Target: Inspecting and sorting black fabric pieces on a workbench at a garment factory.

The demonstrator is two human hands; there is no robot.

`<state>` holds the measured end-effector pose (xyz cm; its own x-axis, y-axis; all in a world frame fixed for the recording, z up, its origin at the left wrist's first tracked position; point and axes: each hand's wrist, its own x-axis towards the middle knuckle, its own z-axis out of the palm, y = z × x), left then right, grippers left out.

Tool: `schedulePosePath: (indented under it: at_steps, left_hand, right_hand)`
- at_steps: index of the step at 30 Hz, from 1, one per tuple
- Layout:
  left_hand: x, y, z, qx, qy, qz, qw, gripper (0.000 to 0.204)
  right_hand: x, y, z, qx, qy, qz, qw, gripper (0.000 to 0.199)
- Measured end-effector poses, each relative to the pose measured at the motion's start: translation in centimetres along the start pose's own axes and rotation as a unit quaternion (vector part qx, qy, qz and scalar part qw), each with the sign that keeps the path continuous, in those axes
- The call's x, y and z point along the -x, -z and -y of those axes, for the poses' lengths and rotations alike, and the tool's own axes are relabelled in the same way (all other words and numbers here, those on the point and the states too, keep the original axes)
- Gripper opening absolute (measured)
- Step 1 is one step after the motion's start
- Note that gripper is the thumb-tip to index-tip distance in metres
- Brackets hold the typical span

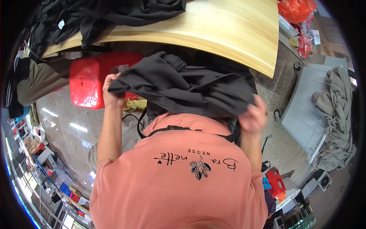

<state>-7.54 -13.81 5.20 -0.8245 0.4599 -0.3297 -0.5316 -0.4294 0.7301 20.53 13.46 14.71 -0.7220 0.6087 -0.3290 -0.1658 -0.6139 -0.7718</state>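
A dark black garment [187, 86] is spread between my two hands, above my lap and just in front of the table's near edge. Its cloth lies in loose folds, and its exact kind cannot be made out. My left hand [111, 91] is closed on the garment's left end, near a red plastic stool. At the right end, my right hand [253, 115] grips the cloth; it is smeared by motion, and its fingertips are partly hidden.
A wooden-topped table [228, 34] stands ahead, with black garments [110, 17] heaped at its left. The red stool [85, 82] is at left, beside another person's leg [47, 80]. Grey cloth [335, 114] lies over a pale wheeled surface [305, 95] at right.
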Motion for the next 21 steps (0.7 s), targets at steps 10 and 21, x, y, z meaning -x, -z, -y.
schedulePosePath:
  at_steps: [10,21]
  left_hand:
    - [-1.9,5.4,0.8,-0.116,0.075,-0.161,0.977,0.031]
    - [1.9,-4.7,0.0,-0.039,0.087,0.116,0.989,0.053]
  right_hand:
    - [1.3,6.1,7.1,-0.184,0.226,0.028,0.956,0.043]
    - [-2.4,3.8,2.0,0.751,0.339,-0.123,0.553,0.048]
